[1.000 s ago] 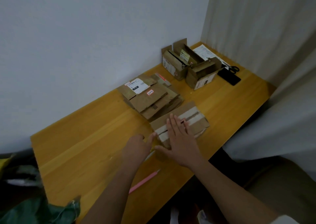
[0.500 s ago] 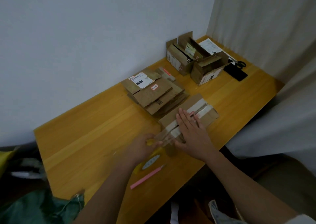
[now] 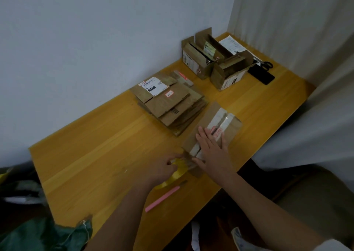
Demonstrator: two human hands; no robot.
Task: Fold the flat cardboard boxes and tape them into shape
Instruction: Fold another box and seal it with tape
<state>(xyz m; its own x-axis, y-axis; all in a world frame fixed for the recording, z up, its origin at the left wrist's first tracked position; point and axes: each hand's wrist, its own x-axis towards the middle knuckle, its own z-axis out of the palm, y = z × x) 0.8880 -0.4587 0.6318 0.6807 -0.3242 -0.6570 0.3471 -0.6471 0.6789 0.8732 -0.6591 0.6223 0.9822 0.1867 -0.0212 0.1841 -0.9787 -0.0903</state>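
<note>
Pressing flat on the brown cardboard box with pale tape strips [image 3: 214, 130], the right hand [image 3: 212, 151] lies with fingers straight across its top, near the front edge of the yellow wooden table [image 3: 92, 151]. Red print shows on the tape beside the fingers, too blurred to read. The left hand [image 3: 164, 169] curls its fingers around the yellow roll of clear tape [image 3: 177, 172], just at the box's near end. A pink slim utility knife [image 3: 162, 198] lies on the table below the roll.

Behind the box, the stack of flattened brown cardboard boxes [image 3: 172, 105] carries a white shipping label with "OTO" on a black patch, a small handwritten sticker, and a barcode. Two folded open-topped cardboard boxes [image 3: 214, 63] stand at the far corner, beside a black phone [image 3: 261, 75], black scissors [image 3: 266, 64] and a printed sheet [image 3: 232, 44].

Compared with half a second ago, the roll is lifted up against the box end rather than lying lower on the table.
</note>
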